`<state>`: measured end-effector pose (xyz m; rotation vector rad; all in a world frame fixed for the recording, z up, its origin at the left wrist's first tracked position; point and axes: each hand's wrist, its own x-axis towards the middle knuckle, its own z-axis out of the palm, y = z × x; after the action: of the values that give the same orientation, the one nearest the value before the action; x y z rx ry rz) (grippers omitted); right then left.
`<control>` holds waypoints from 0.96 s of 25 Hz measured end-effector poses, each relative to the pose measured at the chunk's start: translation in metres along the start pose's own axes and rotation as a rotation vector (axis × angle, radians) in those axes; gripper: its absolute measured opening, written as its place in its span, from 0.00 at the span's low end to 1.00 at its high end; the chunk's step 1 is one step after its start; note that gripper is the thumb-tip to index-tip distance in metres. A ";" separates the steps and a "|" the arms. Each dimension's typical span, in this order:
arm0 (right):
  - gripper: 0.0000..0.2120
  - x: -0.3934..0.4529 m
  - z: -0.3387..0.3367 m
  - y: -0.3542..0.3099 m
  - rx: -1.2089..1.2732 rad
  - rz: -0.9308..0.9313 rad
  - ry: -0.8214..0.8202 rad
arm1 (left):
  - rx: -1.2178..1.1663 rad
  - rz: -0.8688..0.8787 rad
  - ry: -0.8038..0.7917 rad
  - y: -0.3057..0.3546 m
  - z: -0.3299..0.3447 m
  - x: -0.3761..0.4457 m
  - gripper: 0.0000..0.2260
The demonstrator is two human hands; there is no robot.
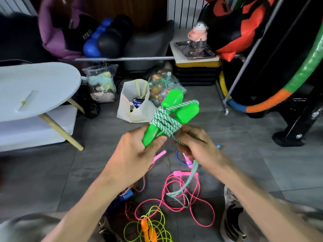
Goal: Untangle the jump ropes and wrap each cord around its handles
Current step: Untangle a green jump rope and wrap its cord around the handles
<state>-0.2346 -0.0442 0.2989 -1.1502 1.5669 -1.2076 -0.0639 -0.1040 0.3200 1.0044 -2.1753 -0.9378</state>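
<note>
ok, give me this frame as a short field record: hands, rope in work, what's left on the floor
left hand: grips the green handles at their lower end
right hand: pinches the green-white cord
wrap state: several turns round both handles; loose tail hangs down to the floor
floor, unwrapped: pink rope, yellow rope with orange handles
step: wrapping unfinished

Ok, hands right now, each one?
Left hand: grips the green handles.
Right hand: holds the green-white cord.
</note>
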 end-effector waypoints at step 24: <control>0.14 -0.029 -0.018 0.002 -0.878 -0.012 -0.383 | 0.727 -0.016 -0.404 -0.027 0.063 -0.008 0.11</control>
<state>-0.2456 -0.0121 0.3023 -1.7990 1.8104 -0.2161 -0.0937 -0.0880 0.2597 1.2220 -2.9551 -0.3517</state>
